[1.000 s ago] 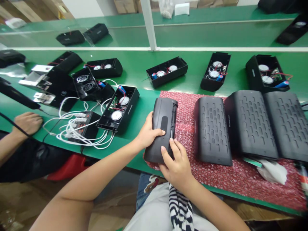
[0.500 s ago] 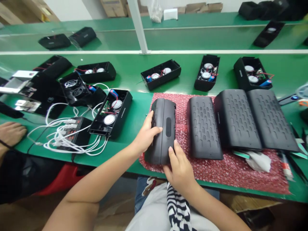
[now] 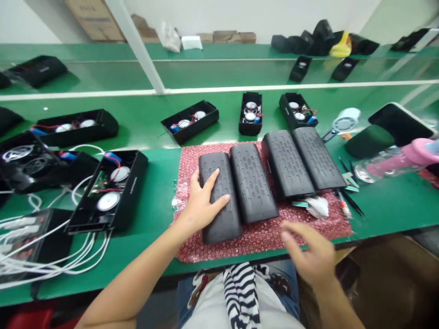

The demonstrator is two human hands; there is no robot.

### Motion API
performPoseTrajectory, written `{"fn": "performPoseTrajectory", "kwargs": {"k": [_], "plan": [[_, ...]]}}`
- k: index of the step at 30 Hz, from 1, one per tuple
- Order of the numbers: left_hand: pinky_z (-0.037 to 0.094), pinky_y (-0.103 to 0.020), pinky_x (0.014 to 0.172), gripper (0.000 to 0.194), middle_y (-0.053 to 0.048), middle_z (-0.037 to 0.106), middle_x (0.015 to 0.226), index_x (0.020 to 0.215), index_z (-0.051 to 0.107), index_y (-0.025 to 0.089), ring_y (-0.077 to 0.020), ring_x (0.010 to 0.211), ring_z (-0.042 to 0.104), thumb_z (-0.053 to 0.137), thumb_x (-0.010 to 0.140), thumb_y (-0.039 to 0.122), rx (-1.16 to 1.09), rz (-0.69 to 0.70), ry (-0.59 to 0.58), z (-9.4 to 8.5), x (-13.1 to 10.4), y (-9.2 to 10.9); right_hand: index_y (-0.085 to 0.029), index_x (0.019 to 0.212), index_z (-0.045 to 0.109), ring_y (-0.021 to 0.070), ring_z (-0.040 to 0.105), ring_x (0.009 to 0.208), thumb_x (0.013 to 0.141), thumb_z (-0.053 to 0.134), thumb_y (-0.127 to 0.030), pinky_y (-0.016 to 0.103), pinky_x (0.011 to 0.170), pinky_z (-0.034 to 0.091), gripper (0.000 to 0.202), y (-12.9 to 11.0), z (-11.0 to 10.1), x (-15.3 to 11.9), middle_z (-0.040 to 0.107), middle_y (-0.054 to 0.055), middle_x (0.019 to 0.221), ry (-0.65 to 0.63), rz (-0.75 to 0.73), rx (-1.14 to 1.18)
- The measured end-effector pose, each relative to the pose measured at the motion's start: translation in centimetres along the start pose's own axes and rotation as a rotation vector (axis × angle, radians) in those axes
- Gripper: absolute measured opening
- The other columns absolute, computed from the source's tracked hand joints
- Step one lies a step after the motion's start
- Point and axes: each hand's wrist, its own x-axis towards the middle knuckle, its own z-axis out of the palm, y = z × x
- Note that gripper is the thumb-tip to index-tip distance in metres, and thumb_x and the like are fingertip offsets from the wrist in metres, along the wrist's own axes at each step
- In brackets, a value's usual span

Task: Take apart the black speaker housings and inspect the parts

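My left hand rests on the leftmost black speaker case, fingers spread over its patterned face and left side. That case lies on red bubble wrap, close beside a second black case. Farther right are a third case and a fourth case, side by side. My right hand is in the air off the table's front edge, slightly blurred, fingers apart and holding nothing. A crumpled white tissue lies below the right-hand cases.
Open speaker housings with wires stand along the back. Another open housing and a charging hub with white cables are at left. At right are tweezers, a small fan, a phone and a pink bottle.
The view has swung right. The leftmost case has turned patterned face up and sits nearer the second case. My right hand has let go of it and moved away right.
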Motion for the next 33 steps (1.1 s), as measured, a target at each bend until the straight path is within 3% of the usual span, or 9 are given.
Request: {"fn": "performPoseTrajectory", "kwargs": {"k": [3,6,9,14,18,22,26,30,33], "plan": [[0.009,-0.06,0.123,0.076,-0.019,0.007,0.163,0.147,0.044,0.017,-0.0419,0.153,0.004,0.062,0.08,0.05,0.121,0.106,0.07,-1.0,0.7,0.8,-0.015,0.099,0.073,0.0211,0.072,0.068,0.084,0.066,-0.038,0.034,0.066,0.06,0.028,3.7,-2.9,3.5,0.077,0.01,0.085,0.162,0.342,-0.128],[0.019,-0.058,0.122,0.072,-0.019,0.038,0.154,0.143,0.048,0.016,-0.0384,0.148,0.028,0.06,0.081,0.052,0.108,0.329,0.037,-1.7,3.3,3.4,-0.015,0.079,0.071,0.0201,0.068,0.059,0.086,0.061,-0.047,0.029,0.055,0.052,0.034,5.6,-3.8,5.7,0.072,0.007,0.068,0.034,0.571,-0.046],[0.028,-0.051,0.12,0.07,-0.016,0.051,0.147,0.139,0.051,0.017,-0.034,0.138,0.045,0.066,0.078,0.049,0.032,0.465,-0.124,-0.9,8.5,8.3,-0.017,0.06,0.062,0.0182,0.065,0.051,0.089,0.06,-0.047,0.025,0.049,0.046,0.042,5.1,-2.1,5.4,0.065,0.004,0.055,-0.155,0.607,0.18],[0.034,-0.044,0.114,0.081,-0.024,0.05,0.146,0.131,0.055,0.008,-0.039,0.136,0.047,0.082,0.061,0.037,-0.003,0.331,-0.226,2.7,18.5,16.4,-0.015,0.086,0.064,0.0161,0.073,0.055,0.105,0.032,-0.037,0.018,0.047,0.05,0.043,3.2,3.4,2.1,0.072,0.006,0.064,-0.036,0.596,0.494],[0.053,-0.047,0.085,0.077,-0.03,0.067,0.118,0.107,0.065,0.006,-0.0429,0.109,0.064,0.091,0.045,0.043,0.003,0.234,-0.341,4.9,21.6,18.9,-0.013,0.088,0.064,0.0175,0.077,0.067,0.108,0.014,-0.029,0.02,0.057,0.058,0.057,3.7,4.7,2.2,0.077,0.012,0.077,0.034,0.54,0.709],[0.054,-0.042,0.068,0.066,-0.02,0.073,0.089,0.091,0.069,0.007,-0.0349,0.085,0.068,0.089,0.046,0.052,-0.05,0.225,-0.404,4.7,21.2,18.4,-0.011,0.087,0.07,0.0185,0.077,0.076,0.107,0.007,-0.023,0.024,0.066,0.061,0.068,4.3,3.7,3.6,0.078,0.011,0.078,0.027,0.435,0.837],[0.054,-0.04,0.081,0.065,-0.013,0.073,0.092,0.097,0.071,0.01,-0.0305,0.09,0.068,0.087,0.051,0.053,-0.119,0.312,-0.294,0.9,18.5,17.4,-0.011,0.106,0.073,0.0221,0.076,0.094,0.106,0.032,-0.028,0.03,0.076,0.063,0.044,3.6,4.2,4.6,0.078,0.012,0.099,0.074,0.377,0.906],[0.045,-0.043,0.107,0.081,-0.009,0.066,0.123,0.117,0.068,0.021,-0.0322,0.121,0.059,0.088,0.049,0.058,-0.276,0.604,0.091,-4.7,12.9,17.5,-0.016,0.111,0.074,0.0304,0.072,0.107,0.087,0.068,-0.049,0.047,0.092,0.059,0.041,1.4,5.2,6.4,0.076,0.013,0.109,0.281,0.511,0.92],[0.037,-0.045,0.117,0.095,-0.003,0.05,0.146,0.125,0.062,0.031,-0.0326,0.141,0.042,0.089,0.041,0.066,-0.648,0.939,0.468,-6.4,8.4,16.5,-0.02,0.11,0.076,0.0345,0.067,0.115,0.065,0.083,-0.057,0.055,0.109,0.046,0.059,-1.9,5.3,8.1,0.074,0.012,0.115,0.301,0.556,0.896]]}}
